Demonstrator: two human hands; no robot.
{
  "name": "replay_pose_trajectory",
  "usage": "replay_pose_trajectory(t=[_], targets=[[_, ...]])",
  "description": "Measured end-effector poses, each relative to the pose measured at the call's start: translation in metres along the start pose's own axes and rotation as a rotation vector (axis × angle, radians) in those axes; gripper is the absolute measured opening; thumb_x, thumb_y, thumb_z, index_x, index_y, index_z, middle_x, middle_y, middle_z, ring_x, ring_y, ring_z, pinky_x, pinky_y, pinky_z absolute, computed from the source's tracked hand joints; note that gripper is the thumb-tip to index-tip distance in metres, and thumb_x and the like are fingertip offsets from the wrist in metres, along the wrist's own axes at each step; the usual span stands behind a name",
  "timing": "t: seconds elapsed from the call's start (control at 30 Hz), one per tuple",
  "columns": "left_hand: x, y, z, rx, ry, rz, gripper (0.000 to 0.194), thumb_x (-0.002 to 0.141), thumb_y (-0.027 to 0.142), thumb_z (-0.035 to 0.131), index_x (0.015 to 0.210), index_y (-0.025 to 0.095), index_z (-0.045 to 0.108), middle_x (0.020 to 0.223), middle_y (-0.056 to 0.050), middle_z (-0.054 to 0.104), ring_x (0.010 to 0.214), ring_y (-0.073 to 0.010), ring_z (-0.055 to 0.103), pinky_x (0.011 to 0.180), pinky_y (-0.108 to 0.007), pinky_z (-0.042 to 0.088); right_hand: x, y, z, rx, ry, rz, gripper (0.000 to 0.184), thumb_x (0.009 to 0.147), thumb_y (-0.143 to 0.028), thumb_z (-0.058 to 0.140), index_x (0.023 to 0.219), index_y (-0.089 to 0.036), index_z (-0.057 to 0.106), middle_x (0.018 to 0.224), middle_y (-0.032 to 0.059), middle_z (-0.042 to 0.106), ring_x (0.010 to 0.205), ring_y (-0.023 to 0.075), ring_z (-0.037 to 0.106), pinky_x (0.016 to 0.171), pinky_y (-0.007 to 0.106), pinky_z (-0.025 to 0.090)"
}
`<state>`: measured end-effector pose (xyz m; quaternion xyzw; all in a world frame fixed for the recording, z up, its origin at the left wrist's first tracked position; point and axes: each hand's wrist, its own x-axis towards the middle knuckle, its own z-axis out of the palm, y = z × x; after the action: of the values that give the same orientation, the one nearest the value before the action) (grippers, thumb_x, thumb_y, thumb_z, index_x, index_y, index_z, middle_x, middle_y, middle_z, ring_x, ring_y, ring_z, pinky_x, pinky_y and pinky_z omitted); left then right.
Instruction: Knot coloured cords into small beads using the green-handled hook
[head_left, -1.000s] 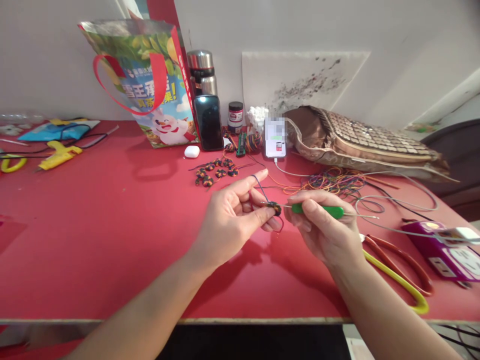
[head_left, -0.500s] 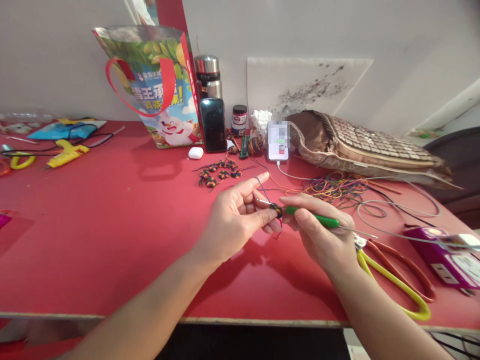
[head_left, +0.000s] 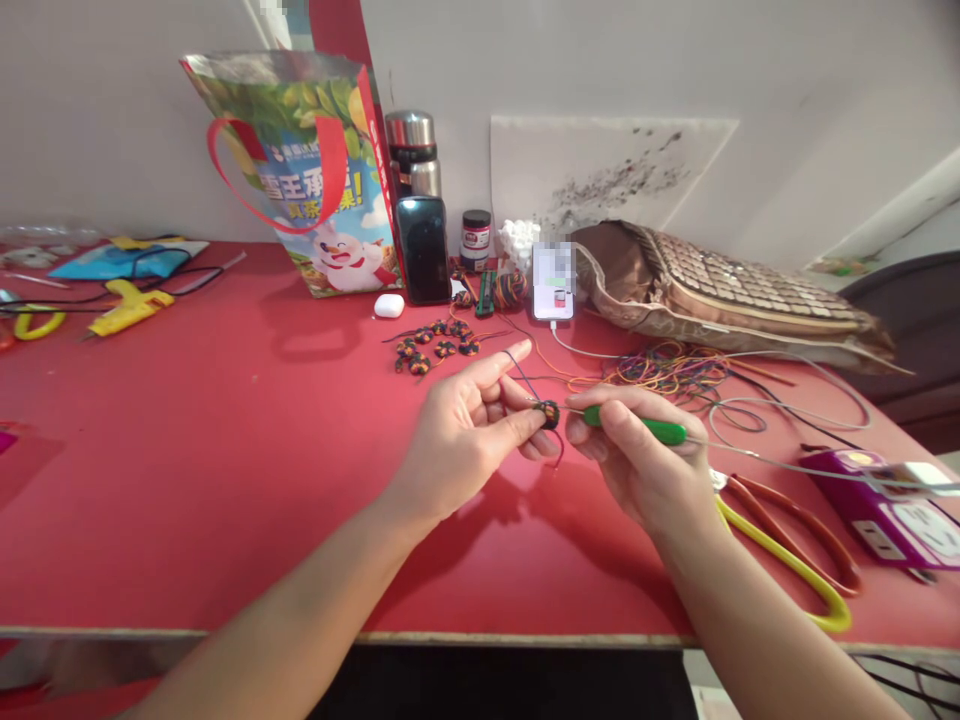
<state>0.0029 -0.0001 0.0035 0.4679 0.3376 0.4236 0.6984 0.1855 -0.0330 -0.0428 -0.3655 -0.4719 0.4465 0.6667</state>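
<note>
Between the thumb and fingers of my left hand (head_left: pixel 469 425) is a small dark crocheted piece (head_left: pixel 550 414) with orange flecks. A dark strand of yarn (head_left: pixel 523 372) runs from the piece up to my raised left index finger, and a short reddish tail hangs below. My right hand (head_left: pixel 649 450) is closed on the green handle of a crochet hook (head_left: pixel 664 430). The hook's thin metal shaft reaches left to the piece; its tip is mostly hidden there. Several similar crocheted pieces (head_left: pixel 420 363) lie on the red table beyond my left hand.
Right of my hands lie tangled multicoloured yarn (head_left: pixel 667 368), pliers with red and yellow handles (head_left: pixel 795 540) and a purple power strip (head_left: pixel 862 500). Along the back stand a gift bag (head_left: pixel 330 180), a dark phone (head_left: pixel 424 250), a charging phone (head_left: pixel 553 285) and a brown cushion (head_left: pixel 735 280).
My right hand has drawn the crochet hook slightly to the right, so less of its shaft shows past the piece. My left hand still pinches the piece, turned a little.
</note>
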Motion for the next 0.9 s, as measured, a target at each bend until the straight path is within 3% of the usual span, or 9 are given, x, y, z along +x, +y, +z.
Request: replay_pose_trajectory(t=[0.1, 0.57, 0.9], targets=[[0.0, 0.001, 0.0, -0.002, 0.009, 0.009, 0.077, 0.076, 0.012, 0.09, 0.149, 0.01, 0.064, 0.075, 0.005, 0.07, 0.065, -0.0138, 0.075, 0.063, -0.023, 0.059, 0.003, -0.006, 0.005, 0.031, 0.011, 0.028, 0.021, 0.083, -0.047, 0.092, 0.087, -0.027, 0.09, 0.062, 0.003, 0.073, 0.057, 0.0157, 0.066, 0.048, 0.026, 0.047], [-0.002, 0.005, 0.001, 0.064, 0.041, 0.041, 0.072, 0.083, 0.008, 0.082, 0.152, 0.008, 0.061, 0.074, 0.004, 0.069, 0.065, -0.013, 0.075, 0.065, -0.023, 0.061, 0.003, -0.004, 0.001, -0.001, 0.017, -0.047, 0.015, 0.088, -0.039, 0.089, 0.087, -0.025, 0.09, 0.066, 0.0042, 0.074, 0.057, 0.0144, 0.062, 0.046, 0.026, 0.044], [-0.001, 0.003, 0.003, 0.099, 0.095, 0.051, 0.071, 0.086, 0.012, 0.082, 0.153, 0.009, 0.061, 0.076, 0.002, 0.072, 0.066, -0.0146, 0.075, 0.066, -0.025, 0.063, -0.008, 0.006, -0.01, -0.295, 0.06, -0.133, 0.019, 0.097, -0.045, 0.077, 0.095, -0.027, 0.085, 0.079, 0.0049, 0.079, 0.064, 0.0185, 0.067, 0.053, 0.032, 0.05]])
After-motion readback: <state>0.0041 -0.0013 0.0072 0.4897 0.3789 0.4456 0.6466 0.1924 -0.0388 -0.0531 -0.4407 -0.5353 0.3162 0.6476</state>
